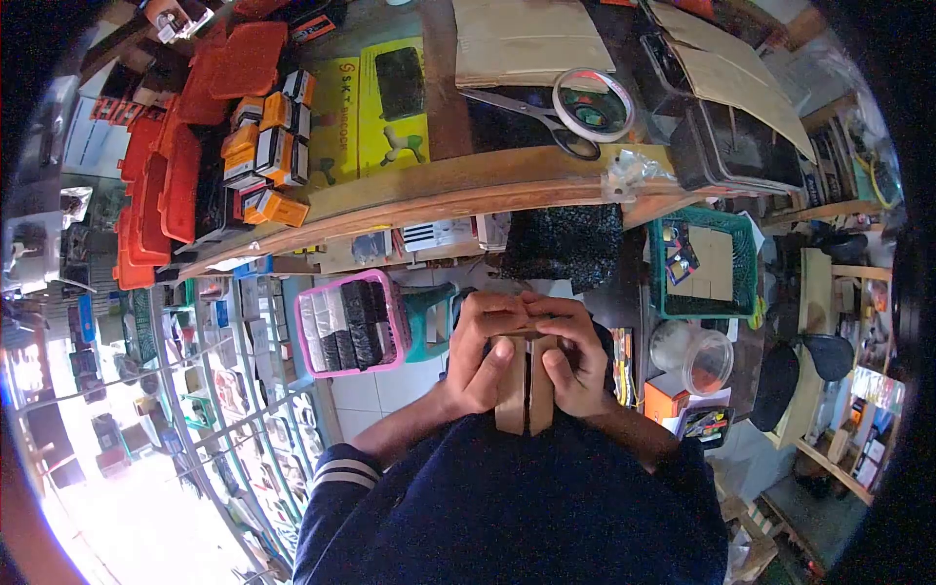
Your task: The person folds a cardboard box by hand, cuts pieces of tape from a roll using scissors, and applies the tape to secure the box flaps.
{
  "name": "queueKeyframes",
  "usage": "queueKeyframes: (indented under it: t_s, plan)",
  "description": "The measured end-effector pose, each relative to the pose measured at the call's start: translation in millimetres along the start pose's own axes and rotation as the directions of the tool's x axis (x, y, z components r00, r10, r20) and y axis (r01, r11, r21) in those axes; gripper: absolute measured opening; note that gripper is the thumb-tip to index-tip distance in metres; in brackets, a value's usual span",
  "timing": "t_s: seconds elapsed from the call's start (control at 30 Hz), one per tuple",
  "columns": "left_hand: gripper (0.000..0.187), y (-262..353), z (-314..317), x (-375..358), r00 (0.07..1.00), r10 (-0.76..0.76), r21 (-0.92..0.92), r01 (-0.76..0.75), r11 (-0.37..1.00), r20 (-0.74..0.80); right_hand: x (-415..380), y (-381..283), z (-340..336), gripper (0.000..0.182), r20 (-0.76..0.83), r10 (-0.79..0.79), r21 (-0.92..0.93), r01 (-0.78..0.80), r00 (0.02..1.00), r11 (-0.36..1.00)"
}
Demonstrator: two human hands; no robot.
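Close to the chest, my left hand (485, 356) and my right hand (573, 356) grip a brown cardboard box (512, 400) from both sides. A dark lengthwise gap runs down the middle of its face. Both thumbs press on the near face, while the other fingers curl over the top edge and nearly meet there. Beyond the hands stands a wooden counter (429, 190), bearing scissors (526, 109) and a roll of tape (593, 105).
Small orange-and-white boxes (276, 151) and red cases (178, 185) stand at the counter's left. Below are a pink basket (399, 317) of wrapped packs and a green basket (707, 312). Clear plastic jars (707, 363) stand at the right, and flat cardboard (531, 39) lies on the counter.
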State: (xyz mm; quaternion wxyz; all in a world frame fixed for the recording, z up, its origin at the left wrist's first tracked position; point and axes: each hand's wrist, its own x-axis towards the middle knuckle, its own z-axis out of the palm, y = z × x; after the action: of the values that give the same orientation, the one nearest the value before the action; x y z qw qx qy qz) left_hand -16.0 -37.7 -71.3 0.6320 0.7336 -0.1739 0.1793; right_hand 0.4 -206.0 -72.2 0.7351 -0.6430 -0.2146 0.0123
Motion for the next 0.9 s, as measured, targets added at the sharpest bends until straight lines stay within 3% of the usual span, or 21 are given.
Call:
queueKeyframes:
  t_s: [0.57, 0.9]
  plan:
    - [0.031, 8.6, -0.5, 2.2, 0.997, -0.021, 0.065, 0.016, 0.998, 0.068, -4.5, 7.8, 7.5, 0.02, -0.097, -0.03, 0.12, 0.042, 0.995, 0.992]
    - [0.022, 8.7, 0.2, 3.7, 0.997, -0.059, 0.066, 0.055, 0.996, 0.055, -2.2, 6.2, 7.5, 0.019, -0.099, -0.019, 0.1, 0.029, 0.995, 0.995]
